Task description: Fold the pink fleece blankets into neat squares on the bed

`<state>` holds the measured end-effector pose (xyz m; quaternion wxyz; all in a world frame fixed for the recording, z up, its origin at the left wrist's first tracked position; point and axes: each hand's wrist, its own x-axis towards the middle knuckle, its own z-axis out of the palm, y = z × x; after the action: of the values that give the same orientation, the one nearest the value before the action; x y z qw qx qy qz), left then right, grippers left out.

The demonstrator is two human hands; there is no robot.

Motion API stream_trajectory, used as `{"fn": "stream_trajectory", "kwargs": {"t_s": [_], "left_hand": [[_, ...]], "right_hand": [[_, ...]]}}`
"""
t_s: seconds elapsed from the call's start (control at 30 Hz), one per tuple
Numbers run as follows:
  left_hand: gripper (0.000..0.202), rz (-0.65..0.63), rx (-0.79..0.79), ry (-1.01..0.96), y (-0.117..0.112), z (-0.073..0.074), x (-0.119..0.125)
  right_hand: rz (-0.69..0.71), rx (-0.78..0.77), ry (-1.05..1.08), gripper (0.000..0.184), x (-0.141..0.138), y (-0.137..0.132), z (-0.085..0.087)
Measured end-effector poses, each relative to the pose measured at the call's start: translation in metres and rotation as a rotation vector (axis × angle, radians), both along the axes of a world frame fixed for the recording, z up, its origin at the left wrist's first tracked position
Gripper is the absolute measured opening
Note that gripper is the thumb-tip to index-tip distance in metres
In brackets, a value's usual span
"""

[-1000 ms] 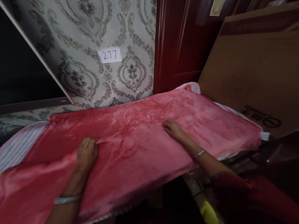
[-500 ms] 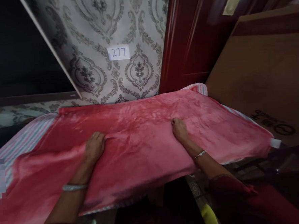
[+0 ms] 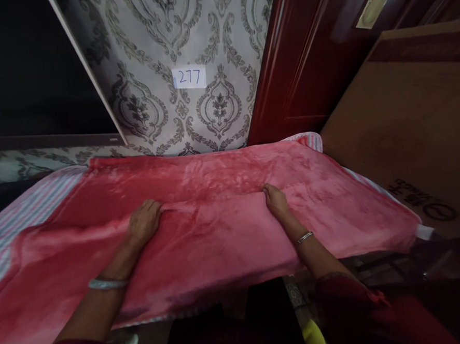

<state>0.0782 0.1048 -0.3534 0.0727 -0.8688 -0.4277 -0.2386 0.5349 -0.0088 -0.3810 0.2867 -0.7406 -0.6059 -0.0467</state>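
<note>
Below the flat-screen television [image 3: 37, 75] at far left, striped cloth [image 3: 54, 195] shows past the edge of a plush red-pink blanket [image 3: 226, 239], which lies spread along the wallpapered wall [image 3: 183, 112]. The left hand [image 3: 144, 220] stays closed on a raised ridge of it. Rightward, the crease runs straighter than a second ago, and the right hand [image 3: 276, 200], looser then, now pinches its other end; the fabric is probably controlled from both sides. Its glossy pile looks darker leftward, paler rightward, where a white tag [image 3: 424, 231] juts out near the cardboard box [image 3: 402, 125].
</note>
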Motion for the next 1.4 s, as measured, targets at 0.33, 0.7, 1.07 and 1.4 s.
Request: {"fn": "stream_trajectory", "kwargs": {"t_s": [0.33,0.7,1.07,1.4], "left_hand": [[0.03,0.114,-0.13,0.189,-0.011,0.008,0.002],[0.025,0.072,-0.059,0.22,-0.031,0.064,-0.005],[0.028,-0.029,0.037,0.174,-0.062,0.062,-0.02],[0.034,-0.217,0.228,0.187,-0.108,0.041,-0.035]], "right_hand": [[-0.064,-0.252,-0.271,0.028,-0.012,0.006,0.038],[-0.078,-0.057,-0.276,0.031,-0.001,-0.018,0.062],[0.064,0.168,-0.227,0.053,0.012,-0.064,0.054],[0.34,0.247,-0.239,0.052,0.012,-0.13,0.019]]}}
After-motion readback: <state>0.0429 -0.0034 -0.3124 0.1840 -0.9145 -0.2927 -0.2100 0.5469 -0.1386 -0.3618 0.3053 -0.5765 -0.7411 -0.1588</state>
